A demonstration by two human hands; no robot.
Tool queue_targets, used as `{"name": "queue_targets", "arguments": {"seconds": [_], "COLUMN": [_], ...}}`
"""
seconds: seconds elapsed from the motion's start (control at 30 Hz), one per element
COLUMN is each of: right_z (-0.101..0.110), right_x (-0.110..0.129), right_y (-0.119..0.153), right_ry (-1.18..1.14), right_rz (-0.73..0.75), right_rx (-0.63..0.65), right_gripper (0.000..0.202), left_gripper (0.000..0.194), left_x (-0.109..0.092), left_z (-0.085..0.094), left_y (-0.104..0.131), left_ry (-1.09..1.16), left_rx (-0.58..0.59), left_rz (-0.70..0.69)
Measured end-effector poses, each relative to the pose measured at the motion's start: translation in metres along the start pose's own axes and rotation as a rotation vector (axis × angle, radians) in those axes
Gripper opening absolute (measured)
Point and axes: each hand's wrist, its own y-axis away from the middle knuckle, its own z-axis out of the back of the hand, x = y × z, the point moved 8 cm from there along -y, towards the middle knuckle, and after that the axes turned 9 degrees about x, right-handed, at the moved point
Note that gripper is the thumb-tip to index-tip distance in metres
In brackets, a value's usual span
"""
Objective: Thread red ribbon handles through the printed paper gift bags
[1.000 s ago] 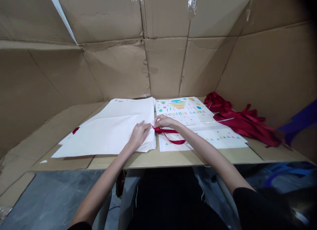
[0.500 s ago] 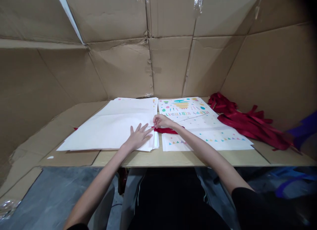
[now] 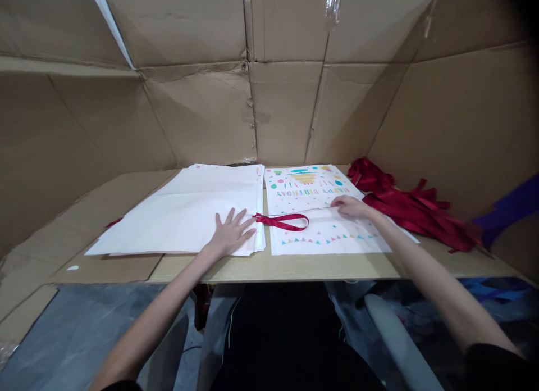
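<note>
My left hand lies flat with spread fingers on the right edge of a stack of white sheets. Just beyond its fingertips a looped red ribbon comes out at the stack's edge and rests on a printed "Happy Birthday" sheet. My right hand is over the right part of that printed sheet, its fingers pinched on the end of a thin dark string. The string runs taut from the ribbon's left end to those fingers.
A heap of red ribbons lies at the right of the table. Cardboard walls stand behind and at both sides. Blue-purple ribbon hangs at the far right. A small white scrap is at the left.
My right hand has moved right, away from the ribbon and my left hand, drawing the string out. The ribbon loop is now uncovered. My left hand stays on the stack.
</note>
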Motion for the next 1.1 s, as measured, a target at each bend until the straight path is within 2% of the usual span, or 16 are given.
{"name": "queue_targets", "arguments": {"seconds": [0.1,0.3,0.43,0.6,0.73,0.83,0.93,1.1], "right_z": [0.017,0.026,0.029,0.027,0.031,0.032,0.029,0.027], "right_x": [-0.036,-0.057,-0.061,-0.066,-0.080,-0.084,-0.077,-0.064], "right_y": [0.015,0.016,0.018,0.034,0.045,0.045,0.036,0.015], "right_ry": [0.059,0.053,-0.095,-0.341,-0.702,-0.803,-0.701,-0.234], "right_rz": [-0.043,-0.065,-0.131,-0.154,-0.102,-0.055,-0.050,-0.094], "right_rx": [-0.069,-0.016,0.017,0.082,-0.055,-0.148,-0.142,-0.096], "right_gripper": [0.024,0.021,0.011,0.008,0.010,0.018,0.027,0.021], "left_gripper": [0.053,0.053,0.053,0.055,0.056,0.057,0.056,0.054], "left_x": [0.000,0.000,0.001,0.001,0.000,-0.002,-0.003,-0.003], "left_z": [-0.001,-0.002,-0.002,-0.002,-0.002,-0.001,0.000,0.001], "left_y": [0.000,-0.001,-0.001,-0.001,0.000,0.001,0.001,0.001], "left_ry": [0.001,0.001,0.005,0.020,0.017,0.002,-0.010,-0.030], "left_rx": [-0.002,0.001,0.002,0.003,0.006,0.016,0.033,0.027], "left_rz": [-0.008,-0.002,-0.003,-0.017,-0.010,-0.001,0.008,0.012]}}
